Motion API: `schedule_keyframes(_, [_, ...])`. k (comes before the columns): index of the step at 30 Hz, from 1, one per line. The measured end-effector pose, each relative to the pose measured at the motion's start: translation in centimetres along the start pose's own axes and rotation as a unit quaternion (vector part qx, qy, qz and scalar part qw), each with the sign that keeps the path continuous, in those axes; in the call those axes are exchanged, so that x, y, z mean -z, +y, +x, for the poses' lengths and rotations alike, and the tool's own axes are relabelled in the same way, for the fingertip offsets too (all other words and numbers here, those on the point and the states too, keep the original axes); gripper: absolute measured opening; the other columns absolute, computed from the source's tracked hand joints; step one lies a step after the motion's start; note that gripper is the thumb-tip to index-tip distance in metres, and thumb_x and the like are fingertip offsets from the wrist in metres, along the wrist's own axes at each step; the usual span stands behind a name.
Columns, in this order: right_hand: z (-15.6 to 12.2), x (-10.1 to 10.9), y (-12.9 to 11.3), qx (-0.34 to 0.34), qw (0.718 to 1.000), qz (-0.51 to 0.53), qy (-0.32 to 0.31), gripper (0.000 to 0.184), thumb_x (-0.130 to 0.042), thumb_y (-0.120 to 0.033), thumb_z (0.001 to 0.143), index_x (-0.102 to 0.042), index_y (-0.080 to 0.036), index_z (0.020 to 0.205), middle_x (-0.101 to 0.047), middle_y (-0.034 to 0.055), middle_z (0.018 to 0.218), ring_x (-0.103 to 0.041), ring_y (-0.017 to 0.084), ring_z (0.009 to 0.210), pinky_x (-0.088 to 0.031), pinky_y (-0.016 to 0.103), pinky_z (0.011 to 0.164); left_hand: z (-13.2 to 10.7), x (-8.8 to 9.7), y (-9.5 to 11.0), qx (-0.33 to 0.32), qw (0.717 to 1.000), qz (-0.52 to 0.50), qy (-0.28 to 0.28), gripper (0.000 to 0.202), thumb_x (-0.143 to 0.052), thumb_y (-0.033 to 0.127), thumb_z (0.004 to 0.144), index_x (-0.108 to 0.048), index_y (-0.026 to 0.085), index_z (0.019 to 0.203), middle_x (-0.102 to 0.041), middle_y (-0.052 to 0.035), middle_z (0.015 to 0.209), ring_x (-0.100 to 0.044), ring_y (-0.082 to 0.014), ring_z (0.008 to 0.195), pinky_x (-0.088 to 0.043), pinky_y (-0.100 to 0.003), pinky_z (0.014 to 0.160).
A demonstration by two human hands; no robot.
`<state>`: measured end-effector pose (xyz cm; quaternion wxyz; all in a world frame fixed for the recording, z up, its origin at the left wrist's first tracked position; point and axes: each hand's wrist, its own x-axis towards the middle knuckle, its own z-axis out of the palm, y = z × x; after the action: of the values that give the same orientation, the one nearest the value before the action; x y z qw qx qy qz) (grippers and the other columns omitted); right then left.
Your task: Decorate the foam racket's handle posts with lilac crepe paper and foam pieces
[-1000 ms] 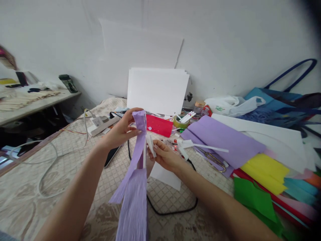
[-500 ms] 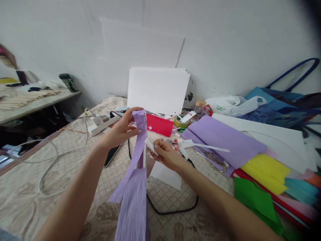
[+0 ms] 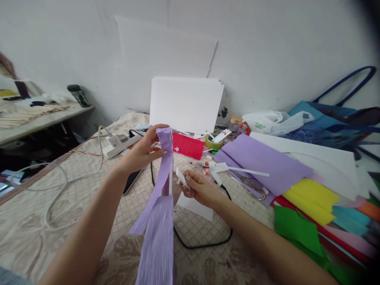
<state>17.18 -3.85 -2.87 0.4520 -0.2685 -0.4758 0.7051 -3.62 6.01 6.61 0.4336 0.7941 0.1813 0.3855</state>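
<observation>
My left hand (image 3: 148, 146) grips the upper end of a strip of purple crepe paper (image 3: 166, 158), which wraps a narrow upright piece with a pale edge. Long purple flaps hang from it toward me. Between the fingertips of my right hand (image 3: 198, 188) is a small folded white piece of paper (image 3: 182, 178), held just right of the strip and apart from it. A white glue gun (image 3: 215, 170) lies behind my right hand, its red light lit. Under that hand a white paper sheet (image 3: 194, 206) rests on the tablecloth.
Gold-handled scissors (image 3: 252, 186) lie by a purple crepe sheet (image 3: 261, 158). Yellow (image 3: 313, 200) and green paper (image 3: 297, 227) are stacked at right. A red sheet (image 3: 188, 145), a tape roll (image 3: 214, 141) and a power strip (image 3: 121, 146) sit farther back. A black cable (image 3: 204, 246) loops across the cloth.
My right hand has drawn slightly right and down, taking the white piece of paper away from the purple strip's edge. My left hand keeps its grip. The whole view has shifted slightly.
</observation>
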Motion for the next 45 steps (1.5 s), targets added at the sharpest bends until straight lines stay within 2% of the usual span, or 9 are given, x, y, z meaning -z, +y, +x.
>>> schedule_keyframes(9, [-1.6, -0.5, -0.2, -0.003, 0.995, -0.092, -0.049, 0.042, -0.064, -0.058, 0.084, -0.053, -0.018, 0.082, -0.058, -0.0026, 0.065, -0.046, 0.007, 0.050, -0.032, 0.023, 0.050, -0.1, 0.2, -0.1, 0.008, 1.000, 0.003, -0.004, 0.060, -0.067, 0.019, 0.087, -0.037, 0.031, 0.137, -0.051, -0.0066, 0.119, -0.053, -0.0178, 0.108, -0.050, -0.024, 0.084])
schedule_keyframes(14, [-4.0, 0.2, -1.3, 0.014, 0.979, -0.193, 0.065, 0.031, -0.047, -0.048, 0.097, -0.049, -0.021, 0.084, -0.057, -0.0033, 0.066, -0.042, 0.008, 0.048, -0.030, 0.022, 0.046, -0.1, 0.2, -0.1, 0.008, 1.000, 0.004, -0.002, 0.059, -0.067, 0.020, 0.087, -0.038, 0.031, 0.137, -0.052, -0.0065, 0.117, -0.053, -0.0182, 0.108, -0.051, -0.024, 0.083])
schedule_keyframes(16, [-4.9, 0.7, -1.6, 0.049, 0.938, -0.311, 0.148, 0.024, -0.048, -0.038, 0.098, -0.051, -0.021, 0.082, -0.055, -0.0025, 0.069, -0.046, 0.010, 0.057, -0.035, 0.023, 0.053, -0.1, 0.2, -0.1, 0.007, 1.000, 0.004, 0.000, 0.059, -0.067, 0.021, 0.087, -0.038, 0.030, 0.137, -0.052, -0.0069, 0.116, -0.054, -0.0188, 0.107, -0.052, -0.025, 0.083])
schedule_keyframes(18, [-5.8, 1.2, -1.6, 0.078, 0.864, -0.455, 0.203, 0.015, -0.049, -0.030, 0.097, -0.054, -0.021, 0.085, -0.058, -0.0001, 0.076, -0.053, 0.013, 0.068, -0.040, 0.025, 0.061, 0.0, 0.1, 0.0, 0.001, 1.000, 0.007, 0.004, 0.059, -0.067, 0.021, 0.086, -0.038, 0.030, 0.137, -0.052, -0.0075, 0.117, -0.054, -0.0193, 0.108, -0.052, -0.025, 0.083])
schedule_keyframes(21, [-6.6, 2.1, -0.8, 0.094, 0.766, -0.597, 0.217, 0.007, -0.050, -0.020, 0.093, -0.055, -0.021, 0.097, -0.064, 0.0041, 0.090, -0.059, 0.018, 0.080, -0.046, 0.029, 0.069, 0.0, 0.0, 0.0, -0.001, 1.000, 0.008, 0.012, 0.060, -0.068, 0.021, 0.085, -0.040, 0.030, 0.137, -0.051, -0.0077, 0.119, -0.054, -0.0194, 0.108, -0.053, -0.025, 0.082])
schedule_keyframes(24, [-6.9, 2.7, 0.2, 0.096, 0.723, -0.644, 0.231, 0.014, -0.050, -0.015, 0.090, -0.055, -0.020, 0.102, -0.065, 0.0087, 0.100, -0.061, 0.023, 0.092, -0.048, 0.036, 0.078, 0.0, 0.0, 0.1, 0.010, 1.000, 0.006, 0.012, 0.060, -0.069, 0.021, 0.085, -0.039, 0.030, 0.137, -0.052, -0.0073, 0.118, -0.054, -0.0189, 0.107, -0.053, -0.024, 0.081])
schedule_keyframes(33, [-7.3, 2.3, 0.3, 0.128, 0.682, -0.687, 0.218, 0.011, -0.054, -0.012, 0.090, -0.060, -0.019, 0.096, -0.068, 0.0111, 0.099, -0.057, 0.028, 0.098, -0.046, 0.045, 0.086, 0.0, 0.1, 0.1, 0.010, 1.000, 0.021, 0.005, 0.060, -0.067, 0.021, 0.086, -0.037, 0.029, 0.138, -0.052, -0.0080, 0.119, -0.054, -0.0197, 0.109, -0.053, -0.026, 0.083])
schedule_keyframes(41, [-6.9, -0.1, -1.9, 0.253, 0.741, -0.594, 0.188, 0.013, -0.051, -0.014, 0.094, -0.060, -0.022, 0.089, -0.063, 0.0041, 0.084, -0.060, 0.018, 0.082, -0.049, 0.032, 0.073, -0.2, 0.2, 0.3, 0.009, 0.999, 0.039, -0.025, 0.066, -0.063, 0.020, 0.088, -0.030, 0.032, 0.144, -0.053, -0.0087, 0.122, -0.055, -0.0192, 0.111, -0.052, -0.028, 0.089])
schedule_keyframes(45, [-5.6, -2.2, -4.1, 0.299, 0.732, -0.588, 0.171, 0.010, -0.055, -0.015, 0.093, -0.061, -0.023, 0.091, -0.065, 0.0039, 0.086, -0.061, 0.018, 0.084, -0.050, 0.034, 0.078, -0.3, 0.0, 0.1, 0.002, 0.999, 0.039, -0.027, 0.067, -0.061, 0.020, 0.090, -0.028, 0.033, 0.146, -0.051, -0.0100, 0.127, -0.054, -0.0205, 0.114, -0.052, -0.030, 0.090])
